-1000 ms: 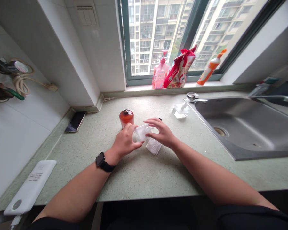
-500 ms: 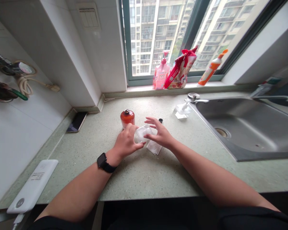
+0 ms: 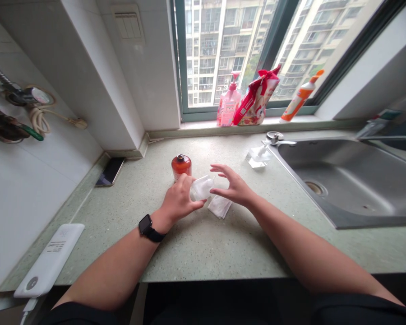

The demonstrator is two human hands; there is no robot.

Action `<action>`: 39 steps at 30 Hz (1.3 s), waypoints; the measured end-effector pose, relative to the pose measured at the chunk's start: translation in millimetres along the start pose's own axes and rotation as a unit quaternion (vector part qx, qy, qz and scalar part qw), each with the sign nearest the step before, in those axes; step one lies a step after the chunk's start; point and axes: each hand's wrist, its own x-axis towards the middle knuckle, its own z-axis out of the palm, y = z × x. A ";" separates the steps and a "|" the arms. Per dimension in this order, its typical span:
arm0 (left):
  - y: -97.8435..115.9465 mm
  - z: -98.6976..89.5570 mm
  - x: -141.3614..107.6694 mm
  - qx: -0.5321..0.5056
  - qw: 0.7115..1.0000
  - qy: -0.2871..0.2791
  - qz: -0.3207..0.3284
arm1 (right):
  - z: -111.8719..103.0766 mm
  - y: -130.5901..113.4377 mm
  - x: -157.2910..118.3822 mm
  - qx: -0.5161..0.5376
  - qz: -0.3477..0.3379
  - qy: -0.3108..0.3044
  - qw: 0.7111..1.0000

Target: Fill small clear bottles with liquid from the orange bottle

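Note:
My left hand [image 3: 178, 197], with a black watch on the wrist, grips a small clear container [image 3: 199, 193] just above the counter. White tissue-like material shows in or against it; I cannot tell which. To its right, my right hand [image 3: 234, 186] is open, its fingers spread and curved, apart from the container. Below and between the hands lies a folded white tissue [image 3: 219, 206] on the counter. An amber bottle [image 3: 182, 166] with an uncapped-looking neck stands just behind my left hand, its lower part hidden.
A clear pump dispenser [image 3: 258, 157] stands by the steel sink [image 3: 333, 221] on the right. Along the windowsill are a pink pump bottle [image 3: 228, 106], a red bag [image 3: 257, 99] and an orange-white bottle [image 3: 299, 99]. A phone [image 3: 111, 171] and white power bank [image 3: 50, 259] lie left.
My right hand has drawn slightly right, away from the container, opening its fingers. White material shows more plainly at the container. The small black cap is now hidden behind my right hand.

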 end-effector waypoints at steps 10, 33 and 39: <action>0.1 -0.3 -0.2 -0.012 1.000 0.001 0.005 | 1.8 3.5 1.0 -0.040 0.007 0.069 0.997; -3.6 1.0 -0.3 -0.022 0.999 0.017 0.021 | -14.8 17.9 3.9 -0.021 -0.028 0.076 0.997; -3.9 1.9 -0.2 -0.018 0.999 0.017 0.024 | -19.5 10.5 5.5 -0.031 -0.062 0.008 0.998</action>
